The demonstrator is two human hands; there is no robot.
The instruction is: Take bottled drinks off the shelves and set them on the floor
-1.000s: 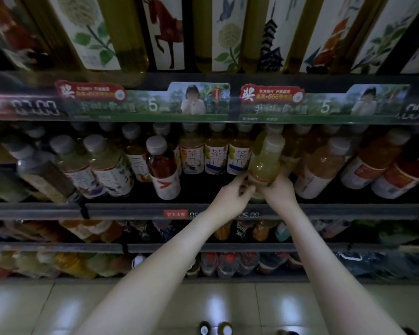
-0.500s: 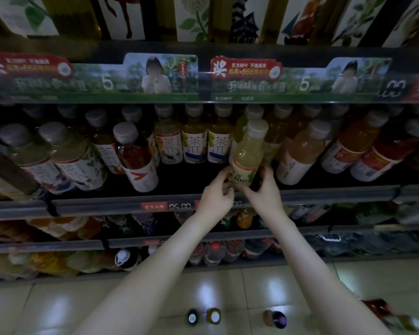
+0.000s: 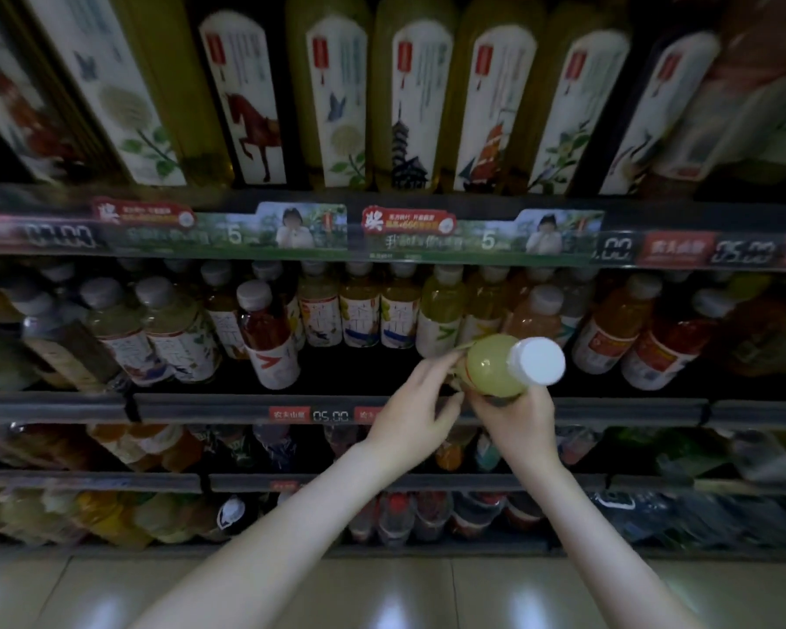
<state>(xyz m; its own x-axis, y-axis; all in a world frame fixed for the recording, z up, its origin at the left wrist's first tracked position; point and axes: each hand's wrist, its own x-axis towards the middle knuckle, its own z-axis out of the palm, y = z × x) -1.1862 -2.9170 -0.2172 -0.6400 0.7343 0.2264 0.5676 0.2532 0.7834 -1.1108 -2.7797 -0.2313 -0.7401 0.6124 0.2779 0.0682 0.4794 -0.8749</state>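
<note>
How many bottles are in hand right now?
1: the yellow-green plastic bottle with a white cap, tilted toward the camera before the middle shelf, held by left hand and right hand. None seems hidden.

- One head view, from the person's head, faces forward and down, close to the drinks shelves [image 3: 200, 408].
- Wide angle: tall labelled bottles [image 3: 409, 106] at 12 o'clock, tiled floor [image 3: 382, 592] at 6 o'clock.
- Left hand [image 3: 409, 419] and right hand [image 3: 518, 424] hold a yellow-green drink bottle [image 3: 491, 370] just toward 3 o'clock of centre.
</note>
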